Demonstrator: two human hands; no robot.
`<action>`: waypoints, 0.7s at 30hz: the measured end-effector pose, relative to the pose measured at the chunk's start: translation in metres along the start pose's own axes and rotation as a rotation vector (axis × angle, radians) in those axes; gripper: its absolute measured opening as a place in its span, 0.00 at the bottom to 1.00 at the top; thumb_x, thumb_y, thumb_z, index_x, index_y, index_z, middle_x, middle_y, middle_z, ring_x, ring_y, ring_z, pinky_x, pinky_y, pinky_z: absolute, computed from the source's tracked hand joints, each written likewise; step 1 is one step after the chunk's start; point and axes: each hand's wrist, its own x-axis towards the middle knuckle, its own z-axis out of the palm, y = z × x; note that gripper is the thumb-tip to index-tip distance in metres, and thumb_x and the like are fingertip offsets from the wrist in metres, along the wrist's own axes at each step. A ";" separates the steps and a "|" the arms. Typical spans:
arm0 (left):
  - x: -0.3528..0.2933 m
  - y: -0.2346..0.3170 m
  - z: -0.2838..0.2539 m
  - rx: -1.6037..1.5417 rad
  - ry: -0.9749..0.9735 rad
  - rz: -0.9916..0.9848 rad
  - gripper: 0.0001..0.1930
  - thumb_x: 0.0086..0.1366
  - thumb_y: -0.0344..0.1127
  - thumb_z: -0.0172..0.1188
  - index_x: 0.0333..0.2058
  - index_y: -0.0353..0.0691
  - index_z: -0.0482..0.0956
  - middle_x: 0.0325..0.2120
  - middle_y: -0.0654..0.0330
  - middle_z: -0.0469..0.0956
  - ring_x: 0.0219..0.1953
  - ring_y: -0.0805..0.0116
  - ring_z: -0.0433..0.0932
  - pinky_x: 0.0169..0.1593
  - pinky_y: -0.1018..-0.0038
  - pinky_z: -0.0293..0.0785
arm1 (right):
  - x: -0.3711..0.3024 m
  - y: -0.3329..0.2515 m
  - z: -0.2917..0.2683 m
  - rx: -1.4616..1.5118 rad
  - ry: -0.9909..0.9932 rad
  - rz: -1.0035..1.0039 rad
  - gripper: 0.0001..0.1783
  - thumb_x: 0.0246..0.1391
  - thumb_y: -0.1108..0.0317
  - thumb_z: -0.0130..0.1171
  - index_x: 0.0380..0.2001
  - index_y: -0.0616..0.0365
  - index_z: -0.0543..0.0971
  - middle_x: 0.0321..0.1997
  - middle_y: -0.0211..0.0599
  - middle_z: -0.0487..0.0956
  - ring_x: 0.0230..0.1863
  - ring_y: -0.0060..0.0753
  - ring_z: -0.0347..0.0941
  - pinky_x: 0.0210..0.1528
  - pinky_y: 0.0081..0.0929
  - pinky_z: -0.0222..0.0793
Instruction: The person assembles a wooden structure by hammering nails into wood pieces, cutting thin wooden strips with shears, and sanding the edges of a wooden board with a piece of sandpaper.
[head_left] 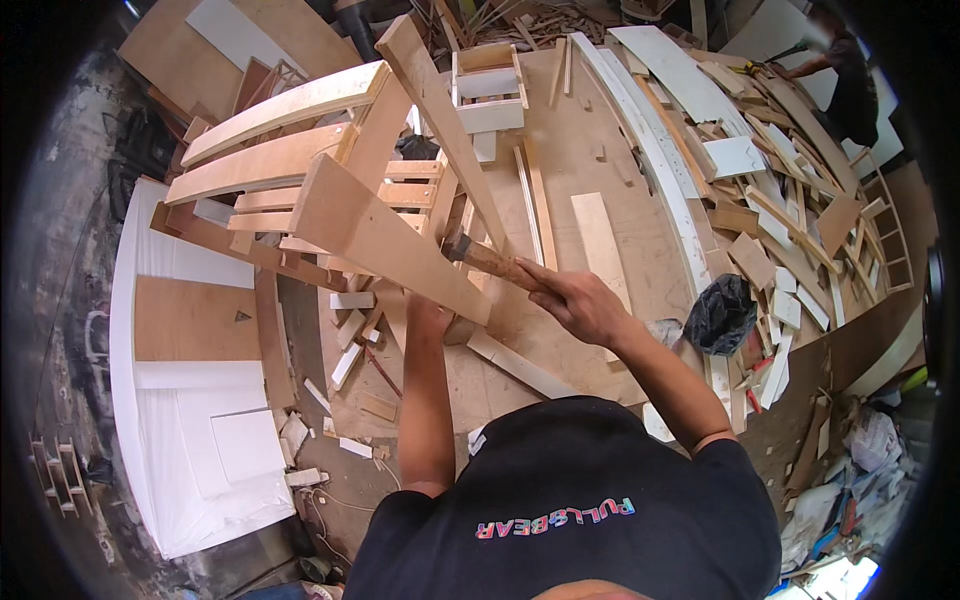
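Note:
In my right hand [575,300] is a hammer [497,265], gripped by its wooden handle. Its dark head is at the inner side of a slatted wooden frame [275,165], close to a broad tapered leg board [400,240]. This frame, like a chair or bench, lies tipped with its curved slats toward the far left. A second long leg board [440,120] rises beyond the hammer. My left hand [428,318] reaches to the underside of the tapered board, which hides its fingers.
A plywood worktable [560,150] carries loose strips and a small wooden box frame [490,85]. Offcuts [780,220] are heaped on the right beside a black plastic bag [722,315]. At left stands a white-wrapped panel [200,430]. Another person [850,85] is at the far right.

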 end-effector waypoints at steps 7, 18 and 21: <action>0.024 -0.034 -0.032 0.201 -0.164 0.217 0.14 0.74 0.40 0.62 0.54 0.44 0.75 0.42 0.62 0.79 0.42 0.65 0.82 0.43 0.64 0.85 | -0.005 -0.003 -0.007 -0.007 -0.009 -0.019 0.35 0.66 0.60 0.62 0.74 0.40 0.67 0.39 0.54 0.84 0.40 0.62 0.80 0.43 0.50 0.75; 0.005 -0.002 0.003 0.146 -0.063 0.037 0.16 0.73 0.41 0.63 0.55 0.43 0.77 0.44 0.62 0.80 0.45 0.68 0.82 0.45 0.68 0.83 | -0.008 -0.009 0.008 0.013 0.067 0.016 0.33 0.68 0.58 0.60 0.74 0.38 0.67 0.38 0.58 0.83 0.38 0.66 0.79 0.43 0.53 0.73; -0.005 0.003 0.013 0.200 -0.015 0.030 0.16 0.76 0.38 0.59 0.58 0.40 0.77 0.48 0.61 0.81 0.49 0.68 0.82 0.49 0.69 0.83 | -0.011 -0.016 0.006 0.029 0.057 0.079 0.32 0.68 0.55 0.59 0.74 0.35 0.67 0.40 0.59 0.84 0.41 0.66 0.80 0.45 0.57 0.74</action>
